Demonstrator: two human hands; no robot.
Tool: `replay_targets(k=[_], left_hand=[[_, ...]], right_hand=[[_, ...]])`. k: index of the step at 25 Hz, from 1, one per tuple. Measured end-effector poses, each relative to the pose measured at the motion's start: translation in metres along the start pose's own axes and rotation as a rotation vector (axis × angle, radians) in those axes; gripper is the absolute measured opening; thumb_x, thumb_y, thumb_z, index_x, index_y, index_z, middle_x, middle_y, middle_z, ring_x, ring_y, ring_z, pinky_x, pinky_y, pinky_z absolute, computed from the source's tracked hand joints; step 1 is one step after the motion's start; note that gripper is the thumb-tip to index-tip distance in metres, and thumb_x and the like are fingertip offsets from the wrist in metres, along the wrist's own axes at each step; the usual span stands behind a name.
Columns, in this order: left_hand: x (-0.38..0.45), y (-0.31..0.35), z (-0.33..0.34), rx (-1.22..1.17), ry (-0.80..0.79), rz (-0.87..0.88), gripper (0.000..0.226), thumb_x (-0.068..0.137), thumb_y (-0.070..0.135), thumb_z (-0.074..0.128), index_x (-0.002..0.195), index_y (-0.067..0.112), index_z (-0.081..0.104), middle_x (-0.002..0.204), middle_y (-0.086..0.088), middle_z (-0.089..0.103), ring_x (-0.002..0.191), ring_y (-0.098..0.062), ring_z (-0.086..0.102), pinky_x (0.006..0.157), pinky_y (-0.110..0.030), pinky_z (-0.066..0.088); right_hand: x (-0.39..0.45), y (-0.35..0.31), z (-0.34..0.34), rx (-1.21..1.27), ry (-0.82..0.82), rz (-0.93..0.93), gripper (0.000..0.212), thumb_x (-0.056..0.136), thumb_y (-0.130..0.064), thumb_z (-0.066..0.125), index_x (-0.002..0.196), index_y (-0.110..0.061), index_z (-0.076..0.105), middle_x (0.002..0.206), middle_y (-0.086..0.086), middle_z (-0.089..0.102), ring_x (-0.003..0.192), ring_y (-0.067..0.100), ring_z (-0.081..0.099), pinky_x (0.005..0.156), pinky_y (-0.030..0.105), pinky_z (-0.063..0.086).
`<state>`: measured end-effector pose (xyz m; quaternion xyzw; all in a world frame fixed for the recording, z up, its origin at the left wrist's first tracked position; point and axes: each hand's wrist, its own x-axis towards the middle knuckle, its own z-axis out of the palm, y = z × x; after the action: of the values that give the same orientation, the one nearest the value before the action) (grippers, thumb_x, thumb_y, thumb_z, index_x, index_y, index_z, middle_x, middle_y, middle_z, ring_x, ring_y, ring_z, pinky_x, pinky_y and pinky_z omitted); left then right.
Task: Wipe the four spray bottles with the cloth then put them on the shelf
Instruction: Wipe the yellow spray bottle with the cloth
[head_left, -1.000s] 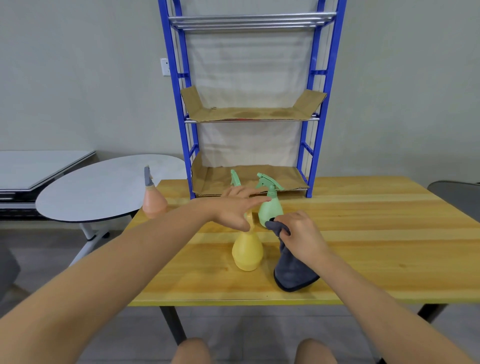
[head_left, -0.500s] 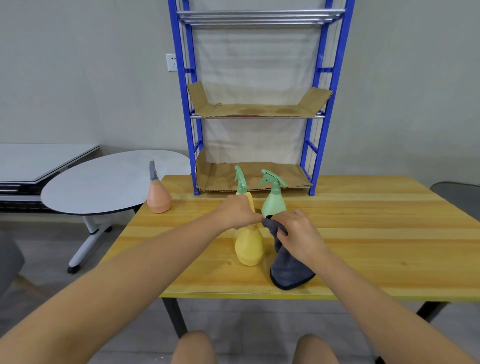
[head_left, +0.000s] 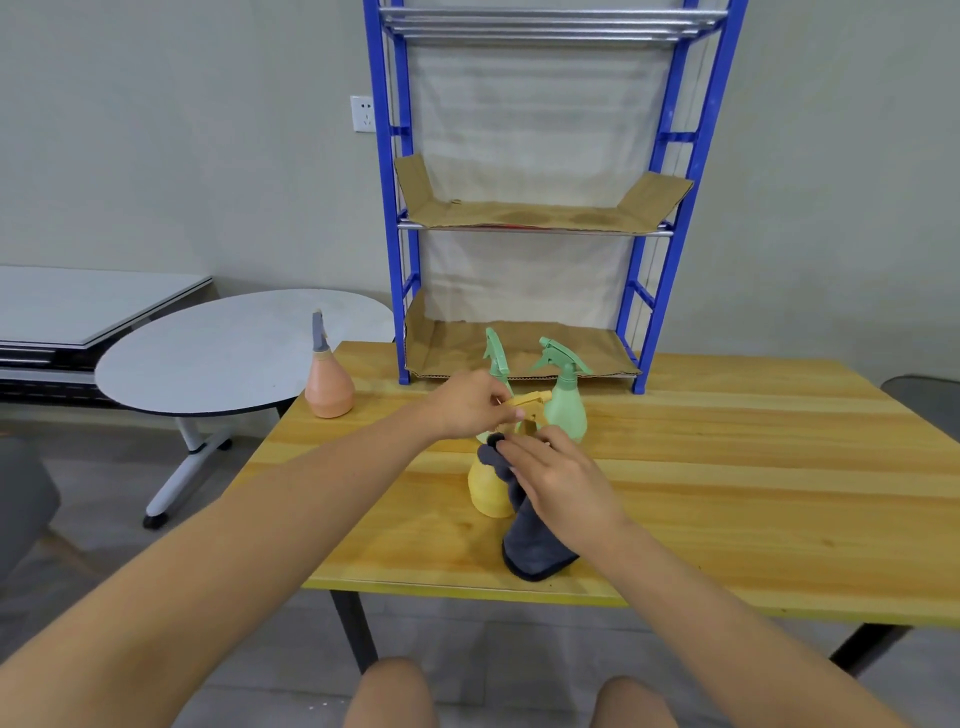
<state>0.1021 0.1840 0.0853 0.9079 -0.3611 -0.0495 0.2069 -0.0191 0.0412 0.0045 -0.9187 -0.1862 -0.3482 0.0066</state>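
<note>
A yellow spray bottle (head_left: 485, 491) stands near the middle of the wooden table (head_left: 753, 467). My left hand (head_left: 467, 405) grips its yellow trigger head. My right hand (head_left: 558, 475) presses a dark grey cloth (head_left: 530, 540) against the bottle's neck; the cloth hangs down to the tabletop. Two green spray bottles stand just behind: one (head_left: 567, 402) to the right, one (head_left: 496, 356) mostly hidden by my left hand. An orange spray bottle (head_left: 328, 387) with a grey head stands at the table's far left corner. The blue shelf (head_left: 524, 218) rises at the back.
The shelf's two lower levels are lined with cardboard (head_left: 524, 215) and hold nothing. A round grey table (head_left: 218, 353) stands to the left of the wooden table, with a flat grey panel (head_left: 78, 306) behind it. My knees show under the near edge.
My left hand has closed on the yellow bottle's trigger head. My right hand has carried the cloth left, up against the bottle's neck. The view has shifted slightly.
</note>
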Motion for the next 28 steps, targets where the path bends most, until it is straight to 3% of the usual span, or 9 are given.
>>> replay_targets(k=[3,6,11,14,16,19,21,25,28], left_hand=[[-0.004,-0.004,0.005,-0.004,0.074,0.041,0.048,0.096,0.039,0.064,0.063,0.009,0.046,0.063,-0.006,0.041,0.061,-0.018,0.038,0.056,-0.032,0.028],[-0.004,-0.013,0.008,-0.022,0.089,0.057,0.051,0.095,0.04,0.064,0.059,0.012,0.042,0.06,-0.004,0.036,0.059,-0.017,0.032,0.054,-0.03,0.024],[0.0,-0.024,0.008,-0.093,0.056,0.047,0.049,0.093,0.041,0.064,0.058,0.011,0.05,0.057,-0.002,0.045,0.056,-0.013,0.038,0.056,-0.028,0.032],[0.003,-0.027,0.007,-0.148,0.002,0.042,0.052,0.092,0.049,0.065,0.076,-0.001,0.066,0.065,-0.005,0.054,0.059,-0.011,0.043,0.055,-0.025,0.034],[0.004,-0.029,0.008,-0.152,-0.012,0.06,0.052,0.093,0.05,0.064,0.082,-0.001,0.07,0.068,-0.007,0.058,0.06,-0.012,0.046,0.055,-0.024,0.035],[0.004,-0.035,0.005,-0.171,-0.009,0.074,0.054,0.092,0.047,0.067,0.063,0.003,0.057,0.058,-0.006,0.055,0.066,-0.026,0.056,0.061,-0.031,0.038],[0.003,-0.038,0.004,-0.179,-0.021,0.08,0.055,0.092,0.045,0.068,0.056,0.01,0.047,0.049,0.006,0.047,0.071,-0.028,0.062,0.061,-0.032,0.037],[0.004,-0.037,0.003,-0.17,-0.073,0.099,0.054,0.093,0.05,0.066,0.068,0.002,0.058,0.064,-0.004,0.051,0.063,-0.015,0.047,0.06,-0.032,0.034],[0.004,-0.036,0.0,-0.161,-0.084,0.11,0.05,0.093,0.049,0.066,0.064,0.008,0.058,0.062,-0.002,0.05,0.061,-0.011,0.043,0.058,-0.03,0.033]], right_hand=[[-0.007,-0.012,0.025,-0.036,-0.082,-0.046,0.036,0.08,-0.003,0.067,0.115,-0.011,0.063,0.115,0.0,0.063,0.09,0.023,0.053,0.075,0.035,0.051],[-0.014,-0.028,0.031,-0.086,-0.252,-0.176,0.042,0.065,-0.002,0.073,0.104,-0.013,0.063,0.105,-0.001,0.06,0.09,0.022,0.051,0.071,0.032,0.05],[0.022,-0.014,0.029,-0.07,-0.094,-0.076,0.027,0.083,-0.005,0.064,0.11,-0.01,0.065,0.106,0.003,0.062,0.098,0.026,0.053,0.089,0.037,0.05],[-0.007,-0.042,0.043,-0.099,-0.264,-0.235,0.026,0.068,-0.008,0.075,0.09,-0.014,0.065,0.089,-0.001,0.06,0.083,0.021,0.051,0.066,0.03,0.049],[-0.015,-0.042,0.044,-0.093,-0.329,-0.295,0.024,0.07,-0.008,0.075,0.09,-0.016,0.064,0.089,-0.003,0.06,0.082,0.019,0.05,0.065,0.029,0.049],[0.003,-0.019,0.04,-0.068,-0.136,-0.217,0.026,0.086,-0.005,0.062,0.111,-0.01,0.065,0.111,0.001,0.062,0.09,0.022,0.053,0.078,0.031,0.051],[0.001,-0.011,0.032,-0.074,-0.019,-0.163,0.026,0.095,-0.007,0.049,0.114,-0.006,0.067,0.117,0.003,0.064,0.092,0.024,0.056,0.082,0.031,0.051],[-0.025,-0.012,0.029,-0.102,-0.139,-0.417,0.029,0.09,-0.007,0.048,0.112,-0.012,0.067,0.119,-0.001,0.063,0.097,0.021,0.054,0.081,0.028,0.052],[-0.005,0.008,0.026,0.006,-0.031,-0.248,0.026,0.094,-0.006,0.057,0.117,-0.006,0.067,0.125,0.005,0.063,0.106,0.024,0.057,0.093,0.031,0.05]])
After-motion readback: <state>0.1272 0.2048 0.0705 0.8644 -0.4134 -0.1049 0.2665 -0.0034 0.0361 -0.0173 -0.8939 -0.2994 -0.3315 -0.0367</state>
